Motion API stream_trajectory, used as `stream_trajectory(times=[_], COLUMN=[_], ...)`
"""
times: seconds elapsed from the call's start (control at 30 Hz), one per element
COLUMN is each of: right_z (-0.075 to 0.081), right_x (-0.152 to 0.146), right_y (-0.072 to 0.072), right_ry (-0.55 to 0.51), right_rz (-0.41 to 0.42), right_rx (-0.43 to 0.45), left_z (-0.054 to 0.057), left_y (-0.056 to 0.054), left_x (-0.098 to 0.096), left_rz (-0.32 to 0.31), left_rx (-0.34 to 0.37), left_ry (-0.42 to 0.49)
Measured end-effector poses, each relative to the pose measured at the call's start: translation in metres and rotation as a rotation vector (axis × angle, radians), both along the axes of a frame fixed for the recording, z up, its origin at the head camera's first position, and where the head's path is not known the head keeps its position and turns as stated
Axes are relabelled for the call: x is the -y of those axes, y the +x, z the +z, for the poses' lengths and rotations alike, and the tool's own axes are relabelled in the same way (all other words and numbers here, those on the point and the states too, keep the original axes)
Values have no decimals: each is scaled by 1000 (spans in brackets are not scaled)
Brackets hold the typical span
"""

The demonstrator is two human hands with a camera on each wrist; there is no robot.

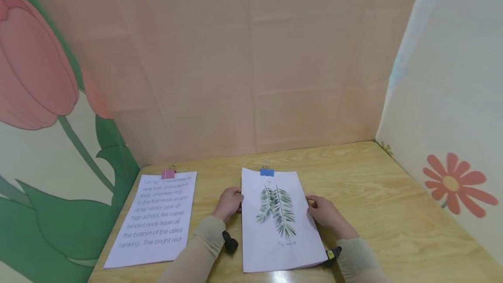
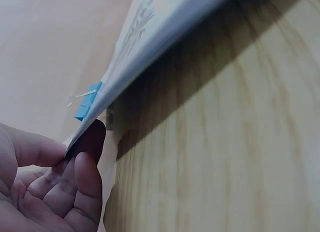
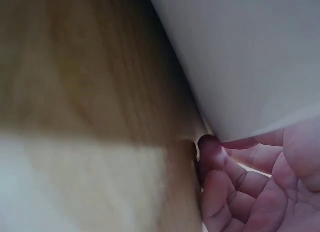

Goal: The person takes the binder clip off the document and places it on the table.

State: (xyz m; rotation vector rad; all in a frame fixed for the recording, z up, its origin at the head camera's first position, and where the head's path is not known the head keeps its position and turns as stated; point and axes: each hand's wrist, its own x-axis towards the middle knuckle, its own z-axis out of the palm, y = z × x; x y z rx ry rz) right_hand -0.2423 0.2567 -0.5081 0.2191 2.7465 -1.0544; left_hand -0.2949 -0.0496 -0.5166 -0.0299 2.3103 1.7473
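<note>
Both hands hold a stack of white paper [image 1: 251, 239] over the table, its top sheet printed with green fern-like leaves [image 1: 284, 208]. A blue binder clip [image 1: 267, 172] grips the stack's far edge. My left hand [image 1: 229, 204] pinches the left edge; in the left wrist view the thumb [image 2: 42, 151] lies on top and curled fingers sit beneath. At the right edge my right hand [image 1: 325, 212] pinches the paper, with fingertips [image 3: 210, 149] under it in the right wrist view. Shadow shows between the paper's underside and the wood.
Left of the stack, a second set of sheets [image 1: 155, 226] with large printed text lies on the table, held by a pink binder clip [image 1: 168, 174]. The wooden table [image 1: 393, 213] meets a pinkish back wall [image 1: 251, 77] and side walls painted with flowers.
</note>
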Motion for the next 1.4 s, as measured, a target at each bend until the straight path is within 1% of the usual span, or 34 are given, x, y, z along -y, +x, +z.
stream_trajectory(times=[0.13, 0.27, 0.47, 0.6, 0.77, 0.97, 1.1, 1.2, 1.3, 1.4], right_z=[7, 16, 32, 43, 54, 63, 68, 72, 75, 77], right_x=[-3, -5, 1, 12, 25, 31, 33, 34, 35, 37], right_y=[-3, -10, -29, -43, -58, -76, -84, -88, -90, -92], right_ry=[74, 92, 78, 115, 170, 191, 156, 124, 137, 141], right_rz=[50, 76, 104, 134, 167, 241, 263, 287, 334, 365], right_rx=[-48, -97, -161, -176, -212, -348, -397, -420, -433, -389], left_z=[-1, -1, 1, -2, -6, -2, -3, -5, -7, -6], left_y=[-1, 4, 10, 10, 11, 13, 13, 13, 14, 13], left_x=[-1, -4, -9, -11, -13, -15, -17, -18, -18, -19], left_rz=[11, 33, 56, 71, 82, 67, 47, 34, 26, 27], left_rx=[-26, -48, -102, -150, -172, -208, -215, -204, -203, -215], left_ry=[-8, 8, 27, 12, -8, 12, 26, 25, 16, 1])
